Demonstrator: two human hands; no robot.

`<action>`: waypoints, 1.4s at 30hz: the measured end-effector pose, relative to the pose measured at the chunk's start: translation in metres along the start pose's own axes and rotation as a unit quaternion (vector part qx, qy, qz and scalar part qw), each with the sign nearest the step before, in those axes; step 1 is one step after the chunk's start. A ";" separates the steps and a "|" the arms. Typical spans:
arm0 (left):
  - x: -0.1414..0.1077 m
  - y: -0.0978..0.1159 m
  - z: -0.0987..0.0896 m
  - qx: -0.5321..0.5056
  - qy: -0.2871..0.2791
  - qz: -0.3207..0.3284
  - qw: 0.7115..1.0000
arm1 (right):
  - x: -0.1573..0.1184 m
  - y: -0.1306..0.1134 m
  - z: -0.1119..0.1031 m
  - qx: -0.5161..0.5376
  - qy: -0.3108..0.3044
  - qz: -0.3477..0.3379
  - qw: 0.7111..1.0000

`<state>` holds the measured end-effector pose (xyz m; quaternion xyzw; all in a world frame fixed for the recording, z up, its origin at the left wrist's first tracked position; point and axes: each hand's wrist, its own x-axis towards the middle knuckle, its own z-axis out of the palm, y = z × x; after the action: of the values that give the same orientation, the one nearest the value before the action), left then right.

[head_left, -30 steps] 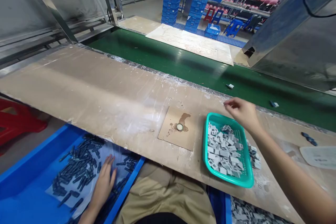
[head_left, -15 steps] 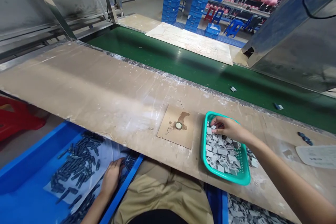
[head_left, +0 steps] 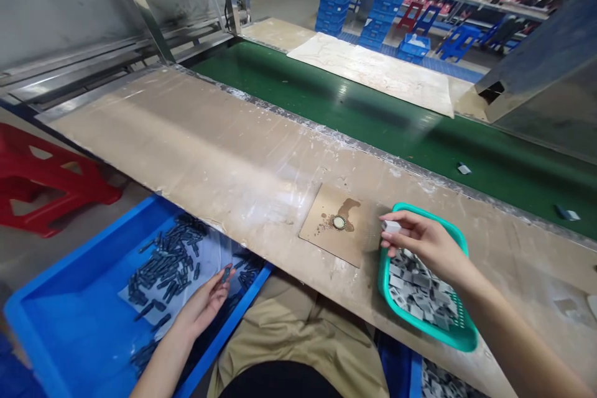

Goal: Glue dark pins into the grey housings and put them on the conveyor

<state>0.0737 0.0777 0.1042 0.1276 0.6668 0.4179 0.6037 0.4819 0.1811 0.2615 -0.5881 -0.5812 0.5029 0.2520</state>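
My right hand (head_left: 426, 245) pinches a small light-grey block-shaped piece (head_left: 390, 227) above the near-left rim of a green plastic basket (head_left: 466, 339). Many similar grey pieces (head_left: 420, 292) fill that basket. Over a blue bin (head_left: 60, 317) at the lower left, my left hand (head_left: 205, 301) holds a small dark stick-like part (head_left: 226, 272) between its fingertips. Piles of such dark parts (head_left: 163, 267) lie in the bin, partly on a white sheet. Between the hands, a cardboard square (head_left: 317, 227) with wet brown stains carries a small round cap-like dish (head_left: 339, 222).
Beyond the tabletop (head_left: 196, 130) runs a green conveyor belt (head_left: 373, 127) with a couple of small grey-and-dark pieces (head_left: 464, 168) on it. A red stool (head_left: 56, 180) stands at the left. More grey pieces (head_left: 443, 379) lie in a bin at the lower right.
My right hand has lifted a grey piece up out of the basket. My left hand has risen from the bin's pile with a dark part. The view has shifted left.
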 end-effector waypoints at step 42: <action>-0.107 0.059 0.202 -0.219 -0.172 0.134 0.951 | -0.022 -0.055 0.066 0.045 0.017 -0.011 0.999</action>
<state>0.2639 0.1235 0.2369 0.1502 0.4221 0.6024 0.6606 0.4035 0.1522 0.2921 -0.5781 -0.5604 0.5152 0.2937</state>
